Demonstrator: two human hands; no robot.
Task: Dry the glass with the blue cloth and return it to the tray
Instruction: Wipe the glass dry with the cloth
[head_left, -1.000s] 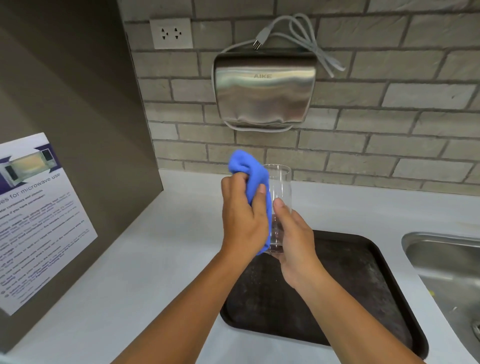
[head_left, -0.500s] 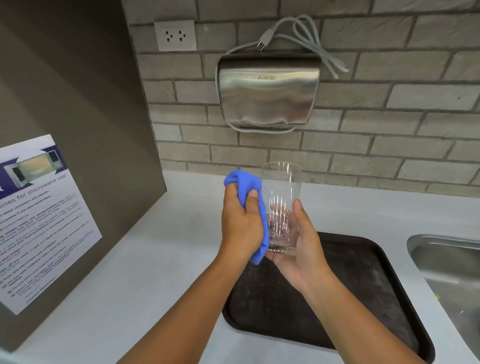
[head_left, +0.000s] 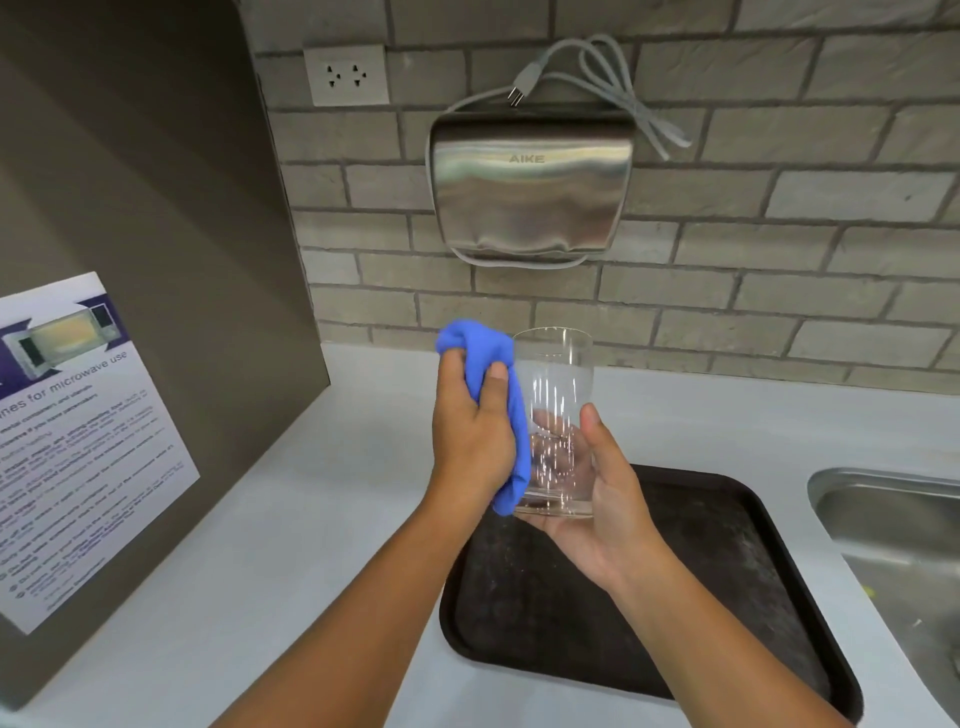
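The right hand (head_left: 597, 499) cups the upright glass (head_left: 553, 415) above the tray's (head_left: 727, 597) 11 o'clock corner while the left hand (head_left: 470, 436), fisted around the blue cloth (head_left: 498, 374), rubs its 9 o'clock side; pushing hard could slip the smooth glass loose onto the bench (head_left: 260, 545).

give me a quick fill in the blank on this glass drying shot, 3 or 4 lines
1. The left hand presses a cloth of the colour ____ against the glass.
2. The right hand holds the glass upright by its ____.
3. The dark tray lies on the counter directly ____ the glass.
4. The plug on top of the wall dryer is ____.

Missing words: blue; base; below; unplugged
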